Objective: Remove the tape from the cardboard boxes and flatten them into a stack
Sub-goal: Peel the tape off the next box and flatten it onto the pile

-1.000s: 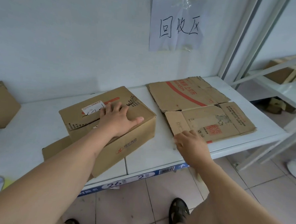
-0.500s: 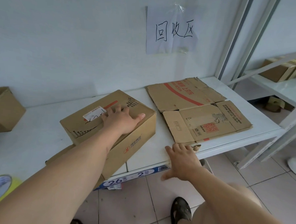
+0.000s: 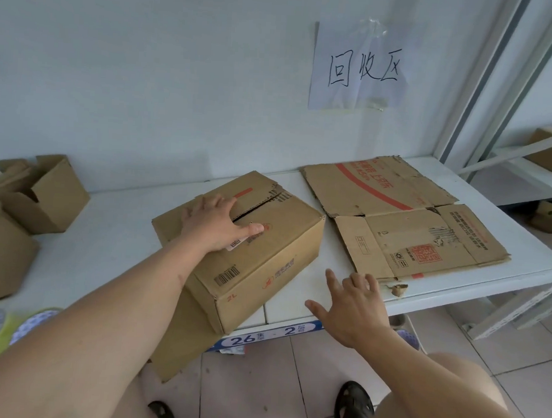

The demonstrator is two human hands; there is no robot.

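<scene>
You are pressing your left hand [image 3: 218,225], fingers straight and spread, on the still-assembled cardboard box [image 3: 244,248] on the table [image 3: 83,256]. Your right hand [image 3: 354,305] is hovering with fingers apart, holding nothing. Flattened boxes [image 3: 398,221] are lying just beside it; open boxes [image 3: 29,202] are waiting at far left.

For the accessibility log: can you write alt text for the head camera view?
A person's left hand rests flat on top of a closed cardboard box on a white shelf, while the right hand hovers open near the shelf's front edge. Flattened cardboard lies to the right, below a handwritten paper sign.
</scene>
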